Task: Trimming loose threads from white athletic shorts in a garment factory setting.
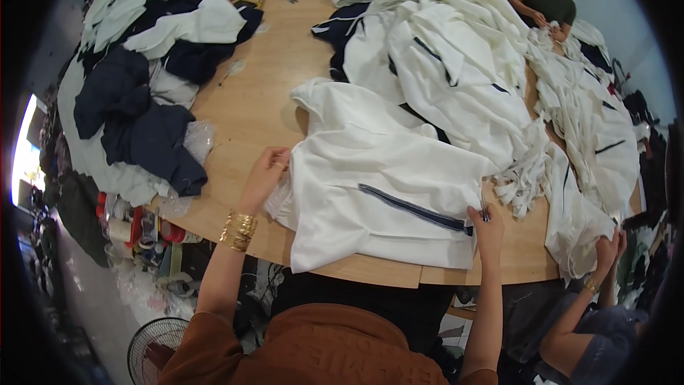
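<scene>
A white garment (385, 164) lies spread in front of me, with a dark navy zipper strip (417, 208) slanting across its lower part. My right hand (488, 228) is closed at the garment's right edge, its thumb by the strip's end. A small metal tool, perhaps thread snips (485, 211), shows between those fingers. At the left edge of the garment is my left hand (271, 164), its fingers curled together against the cloth. What they pinch, if anything, is too small to make out. Gold bangles circle my left wrist.
The wooden table (249, 114) carries a heap of white garments (449, 50) behind mine and navy and white clothes (135, 100) at left. White fabric strips (527, 178) lie at right. A co-worker's hands (605, 249) hold white cloth there; another person (545, 0) sits farther back. A fan (153, 349) stands lower left.
</scene>
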